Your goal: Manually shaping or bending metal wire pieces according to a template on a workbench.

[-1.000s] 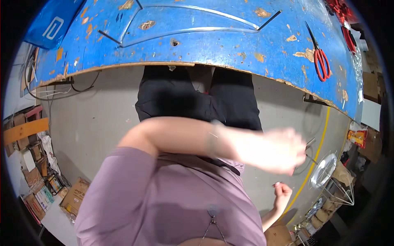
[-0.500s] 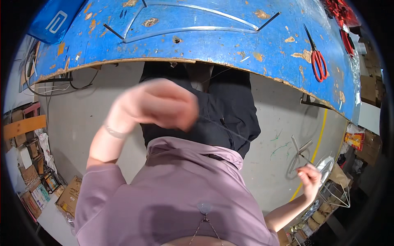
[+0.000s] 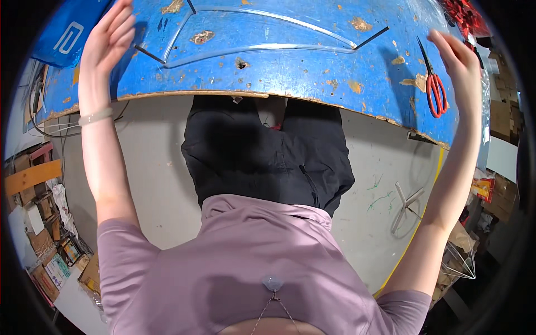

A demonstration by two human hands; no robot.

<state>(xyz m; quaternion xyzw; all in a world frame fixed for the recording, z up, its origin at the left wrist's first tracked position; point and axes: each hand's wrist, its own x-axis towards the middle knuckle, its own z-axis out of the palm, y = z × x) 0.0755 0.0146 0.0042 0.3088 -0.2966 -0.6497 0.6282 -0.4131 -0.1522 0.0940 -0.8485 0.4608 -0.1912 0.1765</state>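
My left hand (image 3: 109, 39) is raised over the table's far left, beside a blue bag (image 3: 70, 33), its fingers curled in. My right hand (image 3: 459, 58) is up at the right, just right of red-handled scissors (image 3: 436, 92), thumb and fingers pressed together. What either hand pinches, if anything, is too small to make out. Between the hands, a four-sided outline of clear plastic tubing (image 3: 268, 47) lies on the blue tabletop (image 3: 290, 75). Dark thin rods (image 3: 372, 37) stick out at its corners.
The worn table edge runs across in front of my lap. Red items and clear wrap (image 3: 466, 19) lie at the far right. A wheeled chair base (image 3: 407, 204) stands on the grey floor; shelves of boxes (image 3: 50, 251) line the left.
Both hands have risen and spread apart: the left from above my lap to the far left, the right from low beside me to the scissors. The dark strand near the left hand no longer shows.
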